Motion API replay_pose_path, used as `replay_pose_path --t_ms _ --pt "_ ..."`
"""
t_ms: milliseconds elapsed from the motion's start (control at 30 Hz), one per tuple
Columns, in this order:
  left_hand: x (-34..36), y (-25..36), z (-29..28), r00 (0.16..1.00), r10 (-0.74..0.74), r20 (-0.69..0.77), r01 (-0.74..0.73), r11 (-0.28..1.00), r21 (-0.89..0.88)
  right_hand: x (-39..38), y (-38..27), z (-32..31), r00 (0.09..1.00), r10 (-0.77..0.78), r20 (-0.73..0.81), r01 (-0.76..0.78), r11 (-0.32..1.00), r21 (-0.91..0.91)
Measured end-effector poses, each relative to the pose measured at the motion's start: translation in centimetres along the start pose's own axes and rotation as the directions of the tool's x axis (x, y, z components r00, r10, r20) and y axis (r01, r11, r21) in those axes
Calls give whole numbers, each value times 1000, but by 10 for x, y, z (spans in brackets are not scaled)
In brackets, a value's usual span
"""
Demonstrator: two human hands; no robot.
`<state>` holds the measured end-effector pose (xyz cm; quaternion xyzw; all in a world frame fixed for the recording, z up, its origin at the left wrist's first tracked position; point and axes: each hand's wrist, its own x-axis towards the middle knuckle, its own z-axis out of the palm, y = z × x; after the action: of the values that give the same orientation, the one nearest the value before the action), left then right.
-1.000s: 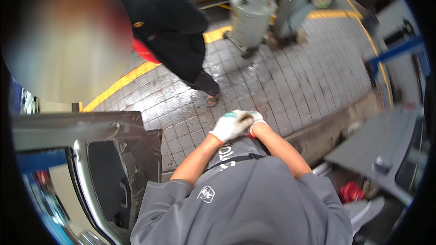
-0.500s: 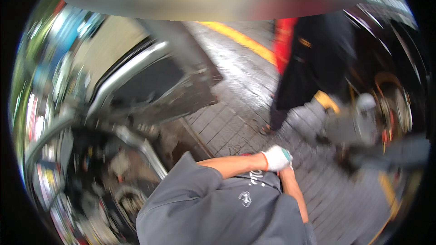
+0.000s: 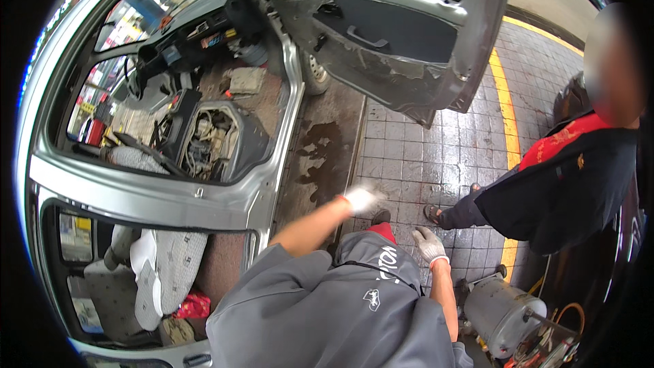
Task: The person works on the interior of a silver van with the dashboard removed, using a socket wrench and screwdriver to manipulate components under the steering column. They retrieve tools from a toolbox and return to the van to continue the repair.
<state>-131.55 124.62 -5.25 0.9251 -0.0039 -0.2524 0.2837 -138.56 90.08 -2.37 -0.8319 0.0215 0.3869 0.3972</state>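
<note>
My left hand (image 3: 364, 200), in a white glove, reaches forward beside the silver van (image 3: 157, 194); motion smears its fingers, so their state is unclear. My right hand (image 3: 429, 245), gloved in white too, hangs lower by my right side, fingers stretched out and apart with nothing in them. Ahead, the van's front door (image 3: 388, 48) is swung wide, its inner panel worn. Through the doorway the uncovered engine (image 3: 210, 138) shows between the front seats' places.
On the right stands a person in a dark jacket (image 3: 565, 184) and red top. A grey air tank (image 3: 501, 313) with hoses is at the lower right. A wet patch (image 3: 319, 157) marks the floor by the van's sill. A yellow line (image 3: 505, 102) crosses the tiles.
My view has turned toward the van, which now fills the left. My hands, together before, have come apart, the left moving forward. The other person appears farther right.
</note>
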Motion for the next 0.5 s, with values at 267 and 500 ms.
replay_pose_path --t_ms 267,500 --pt "-129 -294 -281 33 -838 -545 334 523 -784 -4 91 -22 981 178 -71 -167 976 140" --pt "-5 -232 -118 825 -499 -263 468 866 -177 31 185 -1 990 65 -122 -80 990 -115"
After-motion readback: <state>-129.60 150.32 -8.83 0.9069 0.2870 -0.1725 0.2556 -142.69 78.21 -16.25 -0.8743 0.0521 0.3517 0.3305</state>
